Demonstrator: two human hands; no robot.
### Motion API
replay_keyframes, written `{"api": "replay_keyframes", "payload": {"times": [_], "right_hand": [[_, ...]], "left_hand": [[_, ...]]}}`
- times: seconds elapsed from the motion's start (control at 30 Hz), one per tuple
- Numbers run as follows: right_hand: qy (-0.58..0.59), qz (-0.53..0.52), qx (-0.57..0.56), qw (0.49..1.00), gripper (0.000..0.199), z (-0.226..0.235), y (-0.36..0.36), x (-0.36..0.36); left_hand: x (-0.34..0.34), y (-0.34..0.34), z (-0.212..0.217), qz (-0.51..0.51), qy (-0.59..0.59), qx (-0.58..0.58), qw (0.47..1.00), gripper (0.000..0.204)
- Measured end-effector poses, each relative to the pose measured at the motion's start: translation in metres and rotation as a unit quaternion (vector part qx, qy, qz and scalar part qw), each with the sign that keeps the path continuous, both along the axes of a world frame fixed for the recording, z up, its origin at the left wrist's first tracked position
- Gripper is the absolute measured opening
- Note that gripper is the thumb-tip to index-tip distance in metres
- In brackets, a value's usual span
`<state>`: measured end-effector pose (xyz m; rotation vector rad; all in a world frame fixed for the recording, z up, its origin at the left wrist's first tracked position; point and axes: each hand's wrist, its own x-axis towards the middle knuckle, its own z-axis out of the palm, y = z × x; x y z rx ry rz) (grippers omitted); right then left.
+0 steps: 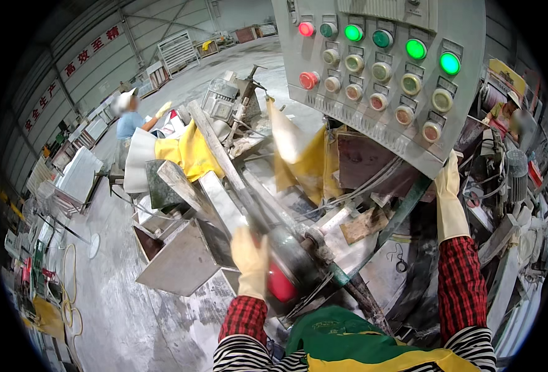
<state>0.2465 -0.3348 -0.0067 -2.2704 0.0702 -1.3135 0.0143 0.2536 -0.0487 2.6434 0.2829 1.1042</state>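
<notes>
- Left hand (251, 259), pale rubber glove, is wrapped round the near end of a long metal lever arm (236, 180). Fingers curled over it, closed grip, right beside a dark round housing w/ a red cap (280, 286).
- The lever's long axis runs from that grip, near centre, up and away to the far left, toward a grey motor (219, 99). So the whole length of it lies beyond the hand, not toward the body.
- Right hand (449, 197), same kind of glove, is raised to the lower right edge of the grey control panel (379, 68). Fingers look mostly straight and flat against the panel's underside or edge. Can't really tell if it's pinching anything, view's poor there bc the panel hides the fingertips.
- Panel has rows of round buttons: green lamps lit on the right, red ones on the left.
- Left hand is clearly the one on the lever; right hand is well apart from it, w/ cables and a green-grey post (404, 211) between.
- Under the lever: pale stone slabs (181, 248) and offcuts stacked at angles, yellow sheeting (193, 152) draped further back.
- Far left, another person in a white cap and blue top (127, 118) stands among racks of slabs, nowhere near these hands.
- Floor (125, 310) is grey and dusty.
</notes>
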Motion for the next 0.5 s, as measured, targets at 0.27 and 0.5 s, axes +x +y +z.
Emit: {"api": "replay_keyframes", "payload": {"times": [0.27,0.5], "right_hand": [[0.014,-0.044,-0.075,0.996,0.052,0.004,0.006,-0.009],[0.014,0.056,0.039,0.998,0.050,0.004,0.007,-0.008]], "left_hand": [[0.034,0.035,-0.033,0.090,0.153,-0.129,0.976,0.070],[0.047,0.043,-0.035,0.091,0.108,-0.116,0.983,0.067]]}}
